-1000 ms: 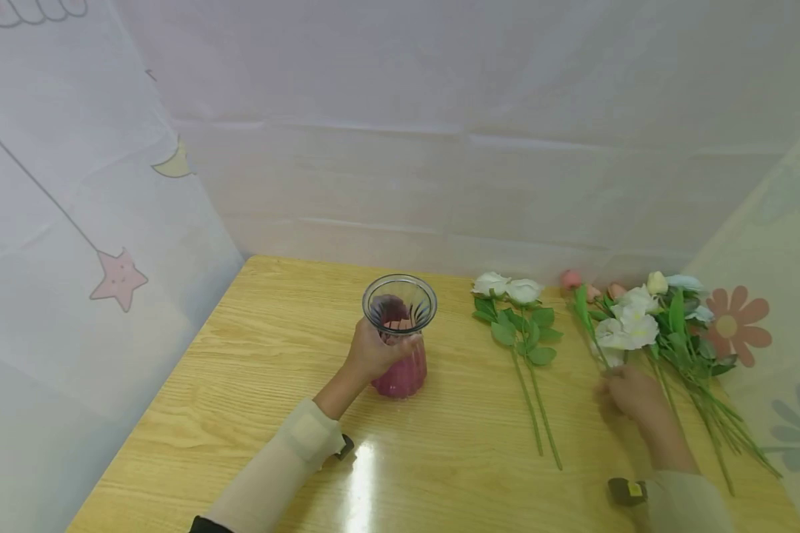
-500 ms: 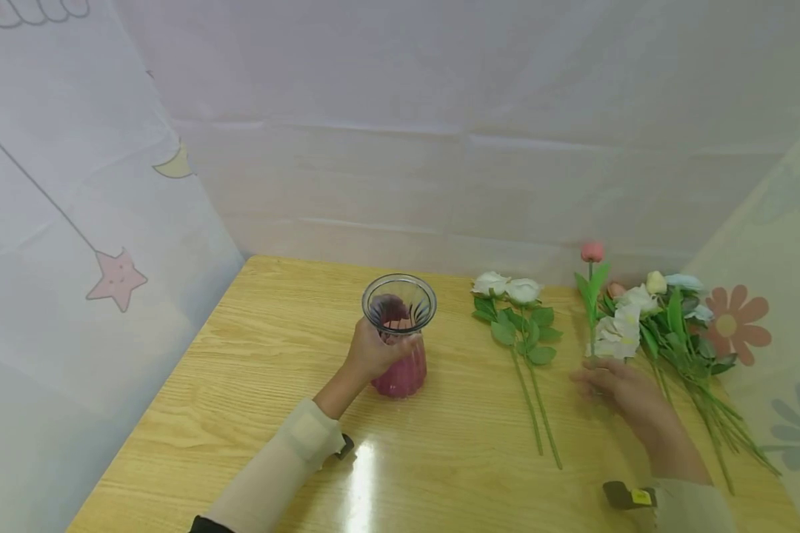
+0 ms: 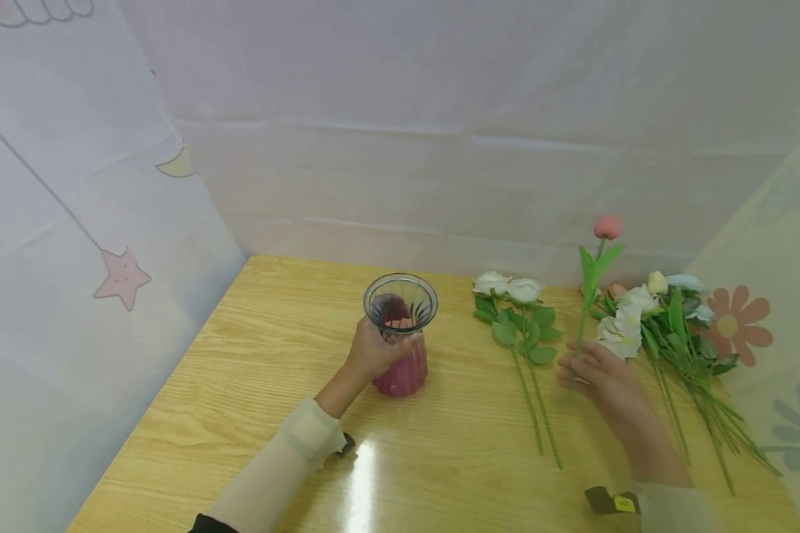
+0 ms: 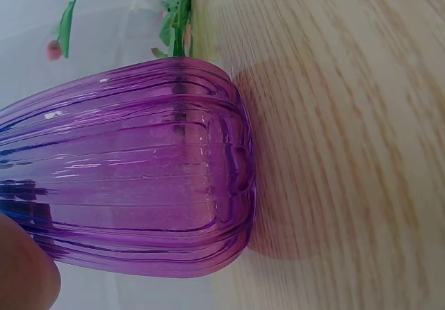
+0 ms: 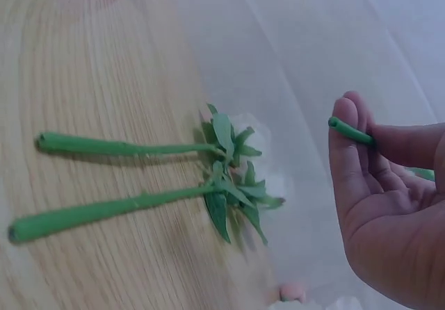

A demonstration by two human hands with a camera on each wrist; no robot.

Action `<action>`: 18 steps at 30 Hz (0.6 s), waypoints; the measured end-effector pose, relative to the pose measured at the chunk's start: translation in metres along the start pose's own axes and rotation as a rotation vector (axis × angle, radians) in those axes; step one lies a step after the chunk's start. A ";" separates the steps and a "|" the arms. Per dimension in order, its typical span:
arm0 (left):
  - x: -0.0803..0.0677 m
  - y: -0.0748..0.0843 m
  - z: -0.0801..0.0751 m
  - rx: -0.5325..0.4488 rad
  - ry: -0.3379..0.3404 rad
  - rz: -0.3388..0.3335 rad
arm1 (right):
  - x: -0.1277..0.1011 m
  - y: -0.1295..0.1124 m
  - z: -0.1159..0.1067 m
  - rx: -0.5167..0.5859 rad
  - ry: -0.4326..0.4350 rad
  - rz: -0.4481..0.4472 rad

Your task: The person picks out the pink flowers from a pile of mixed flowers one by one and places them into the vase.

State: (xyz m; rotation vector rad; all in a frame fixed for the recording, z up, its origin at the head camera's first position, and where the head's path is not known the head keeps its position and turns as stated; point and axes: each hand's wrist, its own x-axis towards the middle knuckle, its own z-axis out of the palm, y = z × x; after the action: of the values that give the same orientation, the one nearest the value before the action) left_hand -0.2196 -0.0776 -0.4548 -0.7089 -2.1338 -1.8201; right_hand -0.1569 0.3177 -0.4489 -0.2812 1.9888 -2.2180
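My left hand (image 3: 378, 354) grips a ribbed glass vase (image 3: 403, 370) just under its flared rim. The vase stands upright on the table, purple-pink low down and clear grey at the top; in the left wrist view its purple base (image 4: 208, 171) rests on the wood. My right hand (image 3: 603, 381) pinches the stem of a pink tulip (image 3: 608, 227) between thumb and fingers. The tulip points up, its bloom above the table's back edge. In the right wrist view the cut end of its green stem (image 5: 351, 131) pokes out past the fingertips.
Two white roses (image 3: 509, 287) lie side by side between the vase and my right hand, stems toward me. A pile of mixed flowers (image 3: 683, 333), white, cream and pale blue, lies at the table's right. A pale printed cloth (image 3: 440, 185) hangs behind the table (image 3: 240, 385).
My right hand has lifted the pink tulip out of the pile, raising it upright and moving left. The left hand and the vase have stayed in place.
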 end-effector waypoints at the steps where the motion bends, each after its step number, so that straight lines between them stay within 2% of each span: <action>1: 0.000 0.000 0.000 -0.008 0.001 -0.003 | 0.000 0.000 0.003 0.010 0.008 -0.010; 6: 0.001 0.005 0.002 -0.016 -0.002 -0.021 | 0.001 -0.002 0.015 0.004 0.030 -0.049; 14: 0.000 0.043 -0.002 0.002 -0.011 -0.022 | 0.002 -0.012 0.038 0.011 0.065 -0.110; 18: 0.000 0.045 -0.002 0.007 -0.011 -0.022 | 0.002 -0.018 0.049 -0.020 0.090 -0.129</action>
State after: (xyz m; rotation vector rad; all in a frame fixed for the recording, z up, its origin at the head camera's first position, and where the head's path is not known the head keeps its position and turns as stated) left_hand -0.1963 -0.0746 -0.4158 -0.6979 -2.1623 -1.8231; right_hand -0.1473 0.2722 -0.4257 -0.3266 2.0958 -2.3277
